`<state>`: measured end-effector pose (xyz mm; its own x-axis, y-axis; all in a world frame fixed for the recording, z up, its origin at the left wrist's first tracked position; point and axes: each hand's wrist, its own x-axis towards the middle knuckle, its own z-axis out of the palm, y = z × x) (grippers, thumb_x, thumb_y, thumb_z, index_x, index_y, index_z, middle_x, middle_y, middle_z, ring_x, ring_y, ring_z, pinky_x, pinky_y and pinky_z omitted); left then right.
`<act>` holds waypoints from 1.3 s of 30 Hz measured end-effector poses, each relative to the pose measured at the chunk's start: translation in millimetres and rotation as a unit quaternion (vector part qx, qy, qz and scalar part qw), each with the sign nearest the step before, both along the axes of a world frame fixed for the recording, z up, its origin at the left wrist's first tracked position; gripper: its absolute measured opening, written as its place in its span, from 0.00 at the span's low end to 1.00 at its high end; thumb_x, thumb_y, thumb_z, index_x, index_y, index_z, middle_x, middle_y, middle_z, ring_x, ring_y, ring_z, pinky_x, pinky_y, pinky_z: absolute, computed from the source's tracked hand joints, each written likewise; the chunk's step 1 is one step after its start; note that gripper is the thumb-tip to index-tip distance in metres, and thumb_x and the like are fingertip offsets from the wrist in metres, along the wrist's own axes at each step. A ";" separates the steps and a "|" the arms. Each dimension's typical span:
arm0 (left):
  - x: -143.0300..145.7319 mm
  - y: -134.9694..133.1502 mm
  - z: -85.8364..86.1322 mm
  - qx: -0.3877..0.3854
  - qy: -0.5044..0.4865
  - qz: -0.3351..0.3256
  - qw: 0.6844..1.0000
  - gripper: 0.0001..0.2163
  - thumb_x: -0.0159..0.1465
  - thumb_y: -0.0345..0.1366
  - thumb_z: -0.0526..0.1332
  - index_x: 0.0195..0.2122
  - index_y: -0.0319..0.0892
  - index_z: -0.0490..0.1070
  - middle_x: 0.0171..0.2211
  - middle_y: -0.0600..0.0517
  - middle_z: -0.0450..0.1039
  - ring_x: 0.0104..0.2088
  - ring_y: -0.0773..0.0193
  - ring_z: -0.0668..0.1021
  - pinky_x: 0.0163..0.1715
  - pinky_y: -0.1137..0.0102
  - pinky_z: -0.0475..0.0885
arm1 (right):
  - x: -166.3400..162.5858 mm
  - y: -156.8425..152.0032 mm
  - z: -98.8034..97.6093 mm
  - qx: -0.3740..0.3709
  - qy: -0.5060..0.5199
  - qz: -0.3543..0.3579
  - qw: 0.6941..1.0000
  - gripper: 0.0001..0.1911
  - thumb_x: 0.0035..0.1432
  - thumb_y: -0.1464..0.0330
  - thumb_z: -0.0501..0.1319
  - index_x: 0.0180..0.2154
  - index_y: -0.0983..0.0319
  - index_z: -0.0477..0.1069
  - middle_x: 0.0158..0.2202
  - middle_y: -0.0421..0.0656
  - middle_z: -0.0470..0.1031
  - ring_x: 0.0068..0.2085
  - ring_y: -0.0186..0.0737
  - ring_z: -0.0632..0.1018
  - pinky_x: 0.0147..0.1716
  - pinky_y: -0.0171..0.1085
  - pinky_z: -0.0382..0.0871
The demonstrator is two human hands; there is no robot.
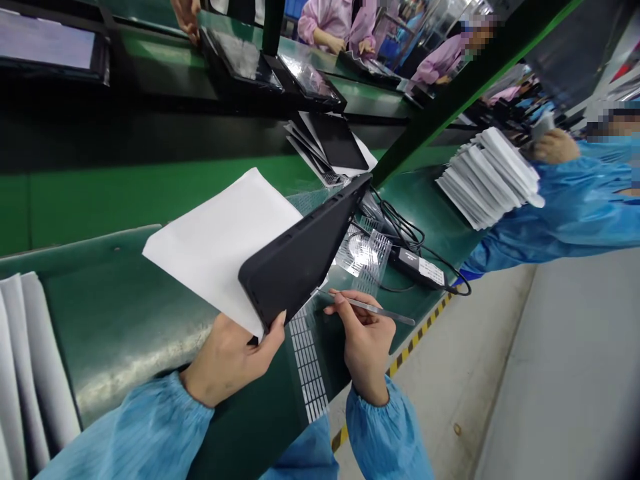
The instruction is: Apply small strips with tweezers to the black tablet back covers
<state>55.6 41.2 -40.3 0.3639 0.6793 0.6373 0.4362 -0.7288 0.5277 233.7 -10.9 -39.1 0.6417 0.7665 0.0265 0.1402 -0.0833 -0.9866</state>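
Note:
My left hand point(235, 363) is closed on the lower corner of a black tablet case point(305, 257), which is tilted up on edge. A white sheet point(225, 233) lies beneath the case and reaches my left fingers. In my right hand point(367, 333) is a pair of slim metal tweezers point(383, 310), pinched between thumb and fingers. Their tip points at the case's lower edge, where a small white piece shows; I cannot tell whether they touch. A clear strip of small silvery labels point(307, 363) lies between my hands.
More label sheets point(363, 253) lie beside a black cabled device point(420, 267). White sleeves stand in a stack point(490, 177) at right and another point(30, 373) at left. A green post point(465, 87) crosses the bench. Behind runs a line with trays point(240, 60); a blue-sleeved person point(565, 207) is at right.

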 end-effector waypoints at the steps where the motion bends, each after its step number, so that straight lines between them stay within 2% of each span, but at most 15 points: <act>1: 0.0 -0.3 0.0 -0.001 0.000 0.002 1.000 0.09 0.57 0.29 0.63 0.40 0.40 0.68 0.34 0.50 0.76 0.35 0.59 0.78 0.35 0.69 0.75 | -0.7 0.0 0.6 -0.001 -0.004 -0.001 1.000 0.06 0.53 0.67 0.65 0.31 0.63 0.73 0.29 0.44 0.80 0.26 0.38 0.79 0.27 0.36 0.73; 6: -0.7 -0.2 -0.7 0.034 0.030 0.001 0.999 0.11 0.57 0.29 0.63 0.41 0.37 0.68 0.33 0.48 0.76 0.36 0.57 0.78 0.37 0.66 0.75 | -2.3 0.4 1.3 -0.006 -0.009 0.003 1.000 0.06 0.53 0.66 0.65 0.31 0.63 0.73 0.30 0.45 0.80 0.25 0.38 0.79 0.25 0.36 0.72; 11: -2.0 0.0 -3.0 0.089 0.067 0.010 0.994 0.05 0.57 0.28 0.63 0.35 0.38 0.69 0.27 0.50 0.75 0.30 0.56 0.78 0.30 0.64 0.73 | -3.2 0.6 2.2 -0.011 -0.026 0.003 1.000 0.06 0.53 0.66 0.65 0.31 0.64 0.73 0.30 0.45 0.80 0.25 0.38 0.78 0.25 0.36 0.72; 13: -1.6 -0.6 -3.6 0.068 0.057 0.008 0.996 0.02 0.58 0.29 0.62 0.32 0.39 0.69 0.26 0.51 0.74 0.26 0.59 0.77 0.25 0.65 0.71 | -4.2 0.7 4.0 -0.017 -0.035 0.001 0.999 0.06 0.53 0.67 0.65 0.31 0.64 0.73 0.28 0.44 0.79 0.24 0.38 0.78 0.24 0.35 0.72; 16: -0.7 -1.6 -3.6 0.027 0.040 0.000 0.999 0.03 0.59 0.31 0.61 0.34 0.38 0.70 0.30 0.50 0.76 0.20 0.66 0.73 0.20 0.68 0.68 | -5.3 0.9 6.2 -0.019 -0.042 0.001 0.999 0.06 0.54 0.67 0.64 0.31 0.65 0.74 0.27 0.44 0.79 0.24 0.37 0.78 0.24 0.34 0.71; 23: -1.7 -1.4 -2.1 0.037 0.022 -0.010 0.999 0.03 0.58 0.29 0.62 0.34 0.37 0.70 0.31 0.49 0.76 0.16 0.71 0.69 0.18 0.71 0.66 | -2.9 1.0 4.8 -0.018 -0.037 0.001 0.999 0.06 0.54 0.68 0.65 0.31 0.65 0.74 0.28 0.44 0.79 0.25 0.36 0.78 0.25 0.33 0.71; 27: -1.0 -0.3 -1.1 0.041 0.019 -0.014 0.999 0.02 0.58 0.28 0.62 0.32 0.36 0.70 0.29 0.49 0.75 0.16 0.71 0.69 0.18 0.71 0.67 | -1.9 0.4 4.3 -0.021 -0.036 0.005 0.999 0.06 0.54 0.67 0.64 0.31 0.65 0.73 0.26 0.43 0.79 0.25 0.37 0.79 0.25 0.34 0.71; 32: -0.6 -0.2 -1.2 0.054 0.024 -0.010 0.998 0.03 0.58 0.28 0.62 0.33 0.36 0.70 0.31 0.47 0.76 0.16 0.71 0.68 0.18 0.70 0.66 | -3.0 1.0 4.7 -0.018 -0.042 0.005 0.999 0.06 0.54 0.68 0.64 0.31 0.65 0.73 0.27 0.44 0.79 0.25 0.36 0.79 0.25 0.33 0.71; 39: -1.2 -2.5 -4.1 0.024 0.022 -0.016 0.999 0.03 0.58 0.29 0.62 0.29 0.35 0.71 0.27 0.48 0.76 0.14 0.71 0.67 0.16 0.71 0.65 | -4.6 -0.2 2.4 -0.020 -0.061 0.009 0.998 0.05 0.55 0.68 0.64 0.32 0.65 0.73 0.29 0.45 0.79 0.24 0.35 0.79 0.25 0.32 0.73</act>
<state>54.4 38.7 -44.4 0.4132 0.6366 0.6512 0.4355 -0.7662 0.4726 229.2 -11.1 -36.8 0.6216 0.7799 0.0730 0.2604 -0.1179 -0.9583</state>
